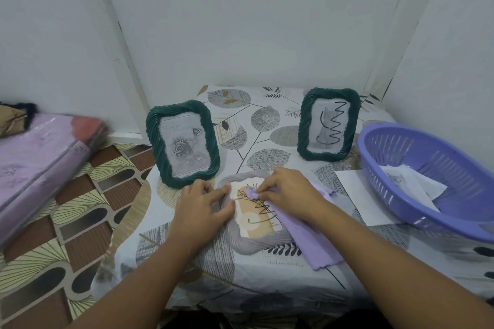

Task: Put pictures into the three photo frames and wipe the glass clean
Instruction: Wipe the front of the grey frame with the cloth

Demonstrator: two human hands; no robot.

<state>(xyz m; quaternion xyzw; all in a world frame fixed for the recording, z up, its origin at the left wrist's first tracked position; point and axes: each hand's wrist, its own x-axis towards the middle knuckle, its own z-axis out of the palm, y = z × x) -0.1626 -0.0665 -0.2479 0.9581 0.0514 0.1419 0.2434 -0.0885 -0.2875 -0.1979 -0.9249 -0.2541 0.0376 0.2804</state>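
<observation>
My right hand (pixel 287 191) pinches a bunched corner of the purple cloth (pixel 315 238) onto the glass of the grey frame (pixel 256 244), lying flat near me. My left hand (pixel 199 207), fingers spread, presses its left edge. I should rub firmly over the scribbles and brace hard.

White walls (pixel 240 21) corner a leaf-print-covered table (pixel 267 120); patterned floor (pixel 80 235) lies left.
</observation>
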